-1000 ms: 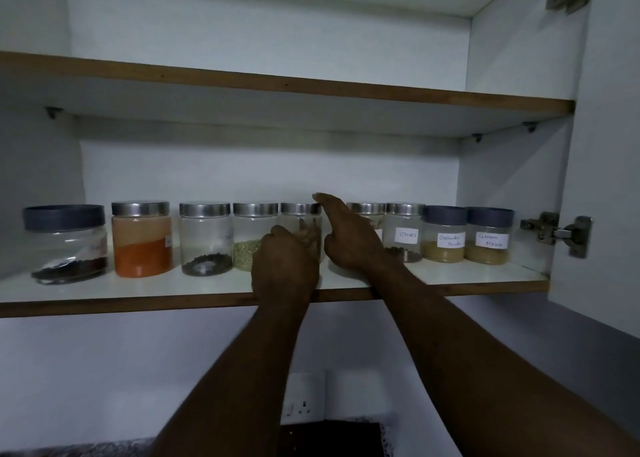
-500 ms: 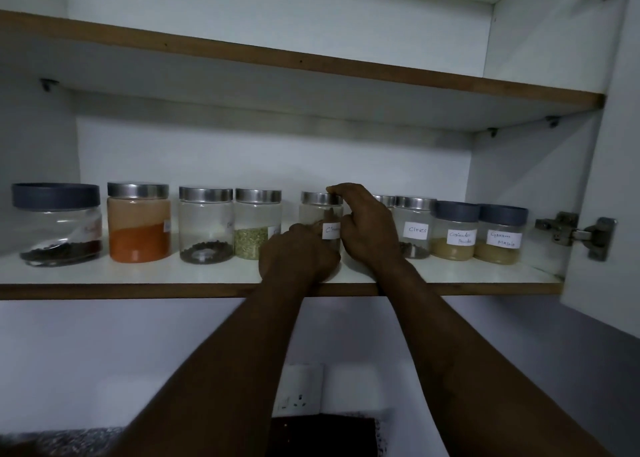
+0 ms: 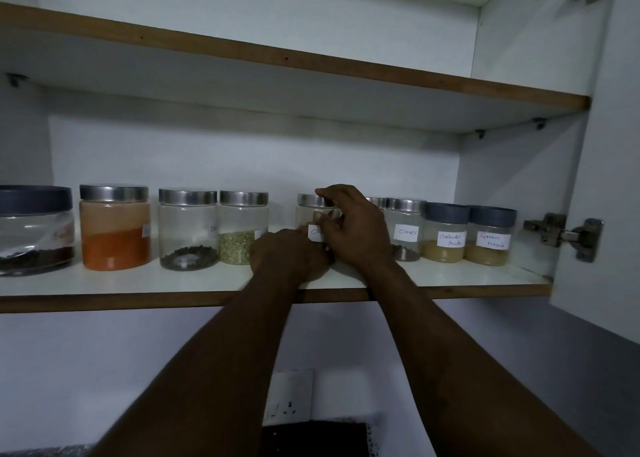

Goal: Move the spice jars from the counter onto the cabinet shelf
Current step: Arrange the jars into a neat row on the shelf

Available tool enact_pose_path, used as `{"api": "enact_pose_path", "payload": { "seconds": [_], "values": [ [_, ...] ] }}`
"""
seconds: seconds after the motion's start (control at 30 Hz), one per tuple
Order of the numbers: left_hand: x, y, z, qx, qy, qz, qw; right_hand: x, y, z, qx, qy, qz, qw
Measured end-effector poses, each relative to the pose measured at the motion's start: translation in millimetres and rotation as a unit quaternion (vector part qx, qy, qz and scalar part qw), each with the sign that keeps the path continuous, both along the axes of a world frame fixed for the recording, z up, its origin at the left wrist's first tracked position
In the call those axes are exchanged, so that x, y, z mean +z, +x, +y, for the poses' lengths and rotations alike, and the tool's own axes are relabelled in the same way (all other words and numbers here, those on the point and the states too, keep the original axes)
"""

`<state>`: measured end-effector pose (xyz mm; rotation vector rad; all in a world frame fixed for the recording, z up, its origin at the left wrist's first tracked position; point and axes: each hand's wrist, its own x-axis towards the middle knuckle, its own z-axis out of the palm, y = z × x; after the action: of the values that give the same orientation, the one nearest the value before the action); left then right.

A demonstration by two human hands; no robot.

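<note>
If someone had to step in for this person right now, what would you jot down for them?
Right hand: fingers curled on the silver-lidded jar mid-shelf, by its lid.
Left hand: at that jar's base; grip hidden.
On the shelf: nine jars in a row, including Cloves, Coriander Powder and Garam Masala.
Done: those jars shelved.
Left: let go of this jar; the counter is barely in view, so check for more.

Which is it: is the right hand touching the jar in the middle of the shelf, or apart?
Touching. The head view shows the right hand with its fingers wrapped over the lid and side of the middle jar.
</note>
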<state>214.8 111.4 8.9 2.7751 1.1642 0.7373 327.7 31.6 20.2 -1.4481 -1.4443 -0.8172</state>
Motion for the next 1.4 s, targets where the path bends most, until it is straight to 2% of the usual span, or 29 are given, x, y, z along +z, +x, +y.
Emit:
{"api": "enact_pose_path", "payload": {
  "seconds": [0.4, 0.7, 0.9, 1.03, 1.17, 1.27, 1.4],
  "values": [
    [-7, -5, -1, -0.020, 0.047, -0.063, 0.997, 0, 1, 3, -0.058, 0.008, -0.012, 0.998],
    [-8, -5, -2, -0.014, 0.032, -0.067, 0.997, -1, 4, 5, -0.056, 0.011, -0.018, 0.998],
    [-6, -17, -11, -0.026, 0.040, -0.119, 0.992, -2, 7, 7, -0.058, 0.011, -0.021, 0.998],
    [-5, -42, -10, 0.010, 0.022, -0.173, 0.985, -1, 4, 6, -0.054, 0.026, -0.019, 0.998],
    [-11, -86, -7, 0.095, 0.025, -0.215, 0.972, 2, -6, 2, -0.028, 0.065, -0.012, 0.997],
    [-10, -102, -9, 0.128, 0.013, -0.236, 0.963, 3, -25, 8, 0.003, 0.021, -0.053, 0.998],
    [-11, -94, -14, 0.146, 0.000, -0.246, 0.958, 11, -49, 30, 0.028, -0.093, -0.054, 0.994]
  ]
}}
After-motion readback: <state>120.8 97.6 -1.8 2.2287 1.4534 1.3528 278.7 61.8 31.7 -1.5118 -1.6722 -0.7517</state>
